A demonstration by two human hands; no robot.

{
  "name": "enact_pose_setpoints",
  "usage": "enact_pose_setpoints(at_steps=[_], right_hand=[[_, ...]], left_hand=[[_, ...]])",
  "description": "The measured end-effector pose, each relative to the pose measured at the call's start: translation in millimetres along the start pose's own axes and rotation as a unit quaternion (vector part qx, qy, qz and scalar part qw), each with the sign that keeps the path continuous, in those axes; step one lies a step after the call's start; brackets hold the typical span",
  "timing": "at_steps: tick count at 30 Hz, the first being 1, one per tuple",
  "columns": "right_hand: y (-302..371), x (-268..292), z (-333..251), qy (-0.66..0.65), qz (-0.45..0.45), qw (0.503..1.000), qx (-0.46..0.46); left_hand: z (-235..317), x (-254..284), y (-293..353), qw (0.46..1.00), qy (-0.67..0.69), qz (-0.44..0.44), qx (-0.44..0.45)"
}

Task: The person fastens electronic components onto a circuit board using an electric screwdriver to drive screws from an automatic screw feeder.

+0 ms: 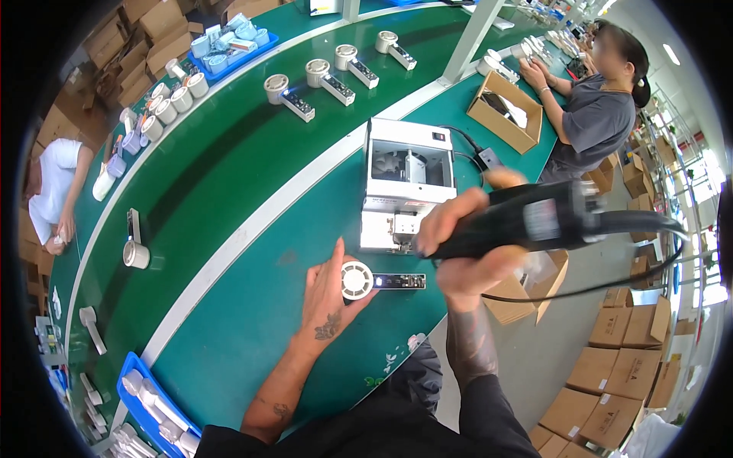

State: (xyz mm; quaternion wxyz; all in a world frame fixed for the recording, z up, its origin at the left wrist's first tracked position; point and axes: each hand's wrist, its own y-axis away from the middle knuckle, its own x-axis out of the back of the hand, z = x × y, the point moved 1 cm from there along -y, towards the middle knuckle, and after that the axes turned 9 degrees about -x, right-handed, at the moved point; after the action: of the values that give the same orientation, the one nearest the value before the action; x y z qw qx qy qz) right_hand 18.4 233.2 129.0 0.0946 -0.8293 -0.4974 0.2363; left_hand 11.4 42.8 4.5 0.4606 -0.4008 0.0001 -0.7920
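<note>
My left hand (327, 304) is wrapped round the white, slotted round head of a small handheld fan (357, 281) lying on the green table. The fan's handle points right, with its circuit board bare and a small light glowing on it. My right hand (477, 263), slightly blurred, grips a thick black electric screwdriver (534, 220) with a cable trailing off to the right. Its tip points left and is hard to make out near the screw feeder (408, 191). That feeder is a white box with an open top window, standing just beyond both hands.
Several similar fans (328, 80) lie along a green belt (229, 175) behind a pale rail. A blue tray (164, 404) of white parts is at lower left. An open carton (504, 114) stands at back right, near a co-worker (595, 99). Another person (57, 183) works across the belt.
</note>
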Motion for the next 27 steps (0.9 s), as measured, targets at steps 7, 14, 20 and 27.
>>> enact_pose_setpoints(at_steps=[7,14,20,27], right_hand=[[-15.2,-9.8,13.3,0.05,-0.01,0.998,0.035],[32.0,-20.2,15.0,-0.012,-0.039,0.998,-0.055],[41.4,-21.3,28.8,-0.017,-0.03,0.997,-0.076],[43.7,-20.7,20.7,-0.062,-0.013,0.994,-0.083]], left_hand=[[2.4,-0.9,2.3,1.0,0.015,0.002,0.001],[-1.5,-0.2,6.3,1.0,0.005,-0.006,0.001],[3.1,4.2,2.3,1.0,-0.006,0.001,-0.017],[-1.0,1.8,7.9,1.0,-0.004,0.004,-0.018]])
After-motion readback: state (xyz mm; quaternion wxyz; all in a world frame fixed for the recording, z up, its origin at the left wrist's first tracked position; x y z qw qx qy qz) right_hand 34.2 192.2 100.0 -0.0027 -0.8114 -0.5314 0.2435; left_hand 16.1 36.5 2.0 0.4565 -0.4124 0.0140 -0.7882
